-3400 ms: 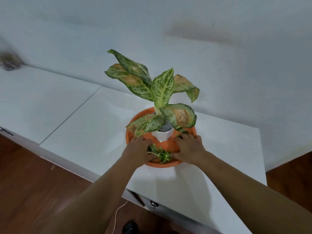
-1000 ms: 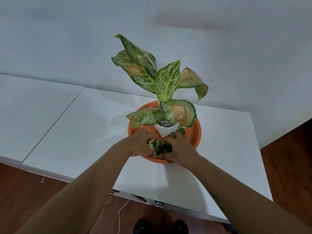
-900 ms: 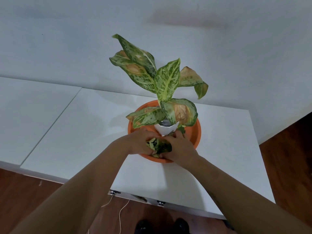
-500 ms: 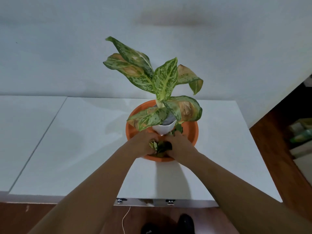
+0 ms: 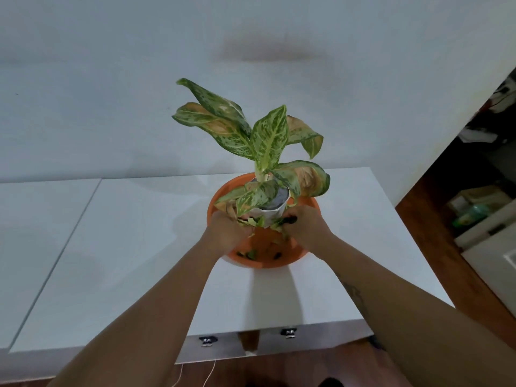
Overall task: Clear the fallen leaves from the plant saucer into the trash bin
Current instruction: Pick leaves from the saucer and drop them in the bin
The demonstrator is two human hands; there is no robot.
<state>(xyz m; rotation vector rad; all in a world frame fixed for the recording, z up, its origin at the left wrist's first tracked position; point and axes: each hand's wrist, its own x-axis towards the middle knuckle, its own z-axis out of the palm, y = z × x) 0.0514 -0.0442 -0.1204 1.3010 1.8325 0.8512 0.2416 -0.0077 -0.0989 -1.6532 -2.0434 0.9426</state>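
An orange plant saucer [image 5: 269, 263] sits on a white tabletop [image 5: 134, 247], with a small white pot [image 5: 275, 211] holding a speckled green plant [image 5: 268, 141] in it. My left hand [image 5: 226, 233] and my right hand [image 5: 307, 227] are inside the saucer, against the pot's front. Each hand pinches part of a bunch of fallen leaves [image 5: 261, 222] held between them. A few more loose leaf scraps [image 5: 251, 254] lie on the saucer floor near its front rim. No trash bin is in view.
A second white table [image 5: 33, 224] adjoins on the left. The wall [image 5: 251, 51] stands right behind the plant. To the right there is wooden floor [image 5: 435, 247] with boxes and clutter [image 5: 480, 210]. Thin cables [image 5: 208, 375] hang below the table's front edge.
Both hands have gathered the leaves and drawn them up toward the pot, leaving a few scraps at the saucer's front. The view has turned to the right.
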